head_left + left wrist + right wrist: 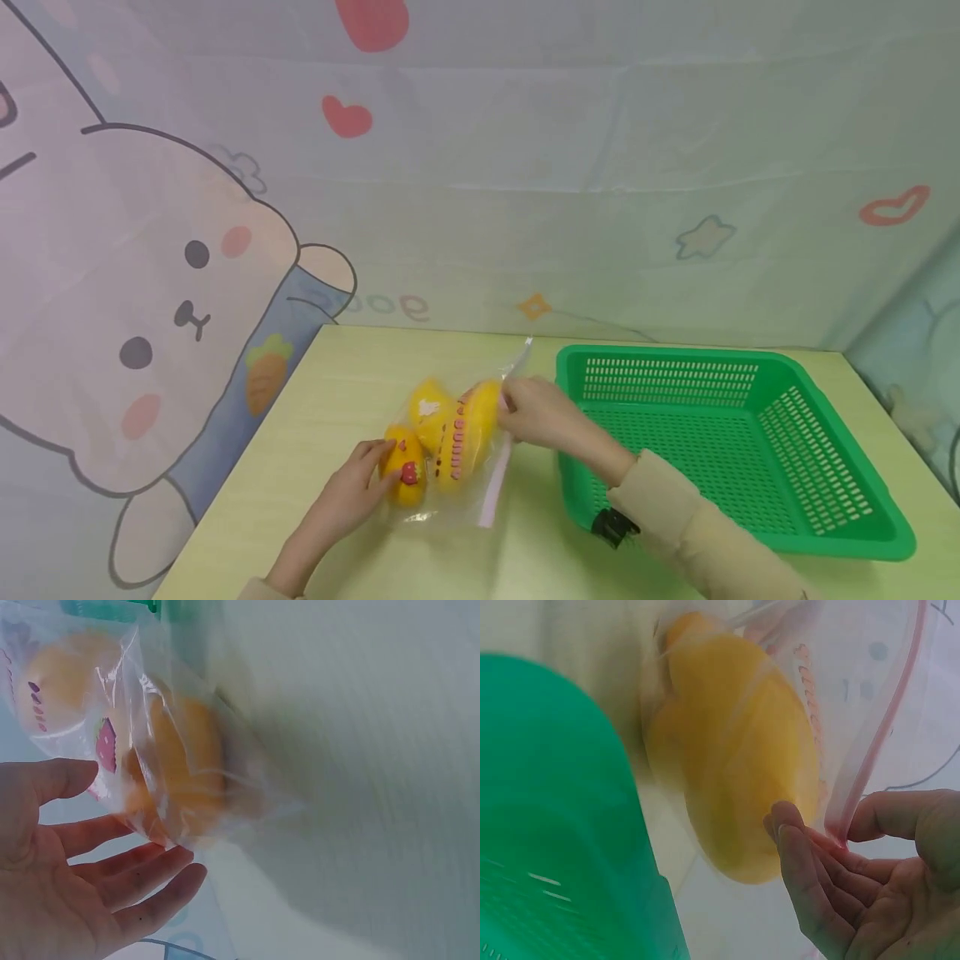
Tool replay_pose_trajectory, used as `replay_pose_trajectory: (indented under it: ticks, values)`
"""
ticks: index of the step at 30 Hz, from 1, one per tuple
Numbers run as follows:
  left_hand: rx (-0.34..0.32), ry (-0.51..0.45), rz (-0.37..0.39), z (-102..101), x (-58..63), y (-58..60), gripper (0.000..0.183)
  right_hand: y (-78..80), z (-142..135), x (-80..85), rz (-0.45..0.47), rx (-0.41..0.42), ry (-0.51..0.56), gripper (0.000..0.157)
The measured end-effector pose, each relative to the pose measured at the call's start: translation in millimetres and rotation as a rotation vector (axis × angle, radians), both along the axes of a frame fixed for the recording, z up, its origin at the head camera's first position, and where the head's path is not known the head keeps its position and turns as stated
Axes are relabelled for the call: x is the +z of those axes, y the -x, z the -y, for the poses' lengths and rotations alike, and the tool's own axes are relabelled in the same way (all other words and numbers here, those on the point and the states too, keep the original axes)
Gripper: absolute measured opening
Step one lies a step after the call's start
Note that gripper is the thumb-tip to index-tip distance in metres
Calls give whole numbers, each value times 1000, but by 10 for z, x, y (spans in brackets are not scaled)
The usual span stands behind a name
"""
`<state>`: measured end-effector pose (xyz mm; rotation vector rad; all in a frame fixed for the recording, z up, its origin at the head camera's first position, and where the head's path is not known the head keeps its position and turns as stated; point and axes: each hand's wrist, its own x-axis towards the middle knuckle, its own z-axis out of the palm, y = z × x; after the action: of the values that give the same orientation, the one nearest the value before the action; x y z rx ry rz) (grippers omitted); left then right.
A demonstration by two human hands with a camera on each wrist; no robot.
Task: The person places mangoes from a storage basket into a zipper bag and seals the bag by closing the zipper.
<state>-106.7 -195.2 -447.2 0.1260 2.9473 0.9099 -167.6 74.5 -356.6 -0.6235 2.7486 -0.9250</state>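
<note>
A clear zip bag [498, 483] with pink lettering and a pink zip strip stands on the table. Inside are three yellow fruit-like things: a long mango-shaped one [735, 742], a rounder one at the back [429, 417] and an orange-yellow one [187, 757] at the left. My right hand [542, 410] pinches the bag's zip edge between thumb and fingers, beside the long one. At the bag's left side, the fingers of my left hand [352, 487] touch the plastic over the orange-yellow one, loosely bent, with the thumb apart from them.
To the right stands a green plastic basket [780, 546] with slotted walls, under my right forearm. Near its front left corner is a small black object [615, 527]. A printed cloth [480, 208] hangs behind the pale yellow table [277, 467].
</note>
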Motion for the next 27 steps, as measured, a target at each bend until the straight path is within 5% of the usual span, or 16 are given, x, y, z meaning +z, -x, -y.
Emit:
replay_pose_trajectory:
  ticks: [16, 27]
  values:
    - [-33, 189, -44, -30, 150, -163, 37, 141, 84, -2, -34, 68, -94, 24]
    - [-8, 142, -81, -64, 112, -242, 14, 303, 113, 72, -37, 174, -179, 17]
